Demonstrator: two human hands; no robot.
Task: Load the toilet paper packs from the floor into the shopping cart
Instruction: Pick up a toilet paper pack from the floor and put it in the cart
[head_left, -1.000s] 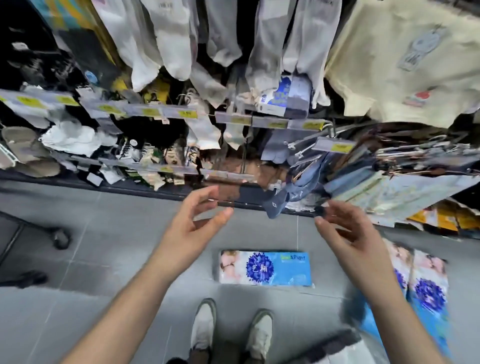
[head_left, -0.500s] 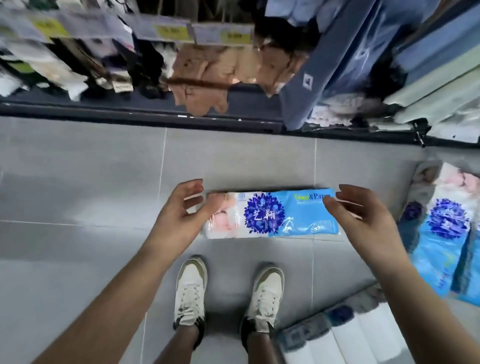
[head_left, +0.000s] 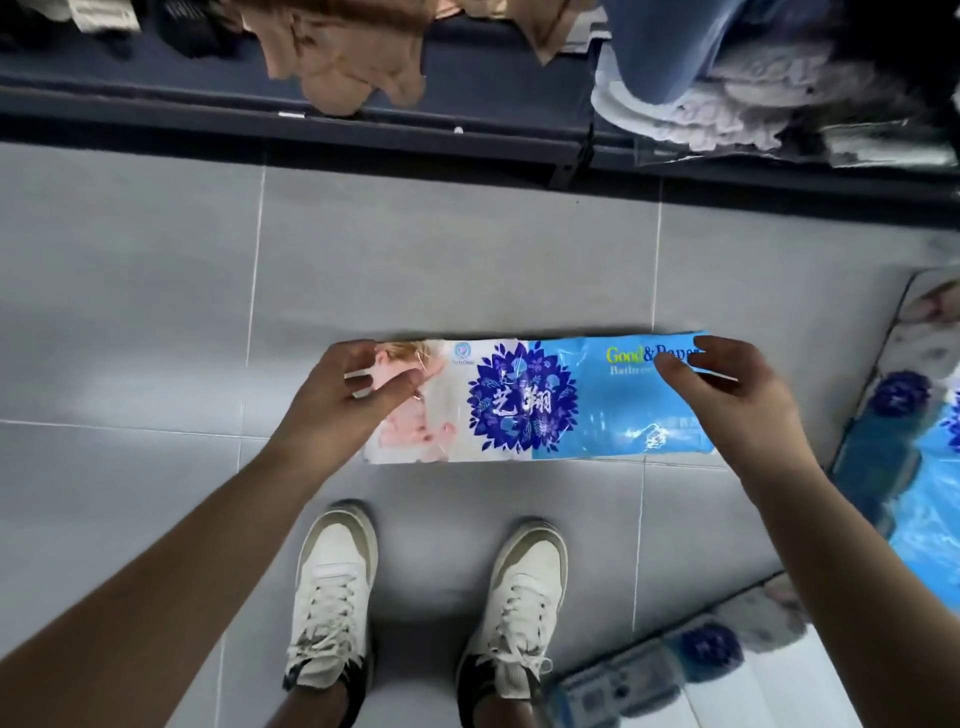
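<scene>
A long toilet paper pack (head_left: 519, 405), white and blue with a dark blue flower print, lies flat on the grey tile floor just ahead of my shoes. My left hand (head_left: 337, 405) clasps its left end, fingers over the far edge and thumb on the top face. My right hand (head_left: 737, 400) clasps its right end the same way. The pack still rests on the floor. No shopping cart is in view.
More packs lie at the right edge (head_left: 914, 467) and at the bottom right (head_left: 675, 670). My white shoes (head_left: 332, 592) stand right behind the pack. A dark shelf base (head_left: 363, 124) with hanging clothes runs along the far side of the floor.
The view has dropped towards the floor. Both hands have gone down from above the pack and closed on its two ends.
</scene>
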